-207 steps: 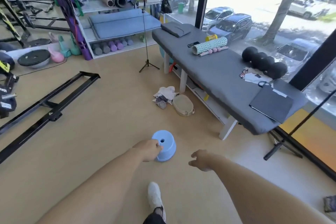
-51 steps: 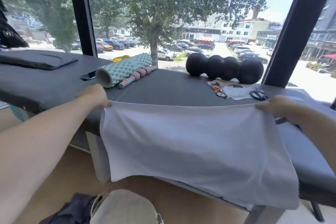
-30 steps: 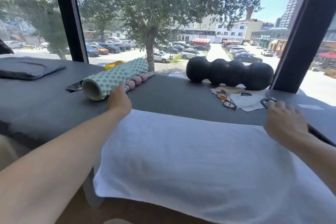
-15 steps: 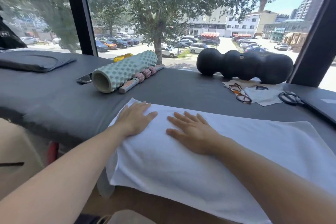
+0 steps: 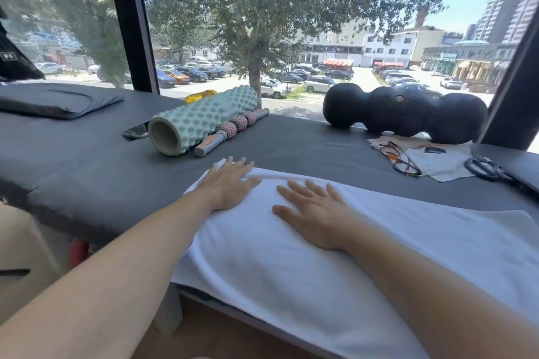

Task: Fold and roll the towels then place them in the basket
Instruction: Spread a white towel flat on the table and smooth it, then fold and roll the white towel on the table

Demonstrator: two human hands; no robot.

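Two bare forearms enter from the lower left and lower right of the frame. No sleeves reach the visible arms. Left hand (image 5: 226, 186) and right hand (image 5: 313, 213): no rings, watch, bands or gloves. Fingernails short, unpainted.

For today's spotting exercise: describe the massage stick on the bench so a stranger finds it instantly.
Start at the grey bench below the window. Beyond the left hand lies a mint foam roller; the massage stick rests against it, much thinner, with pink knobbly balls.

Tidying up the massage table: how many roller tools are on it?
3: green foam roller far left, pink roller stick touching beside it, black peanut roller by the window. None seem hidden.
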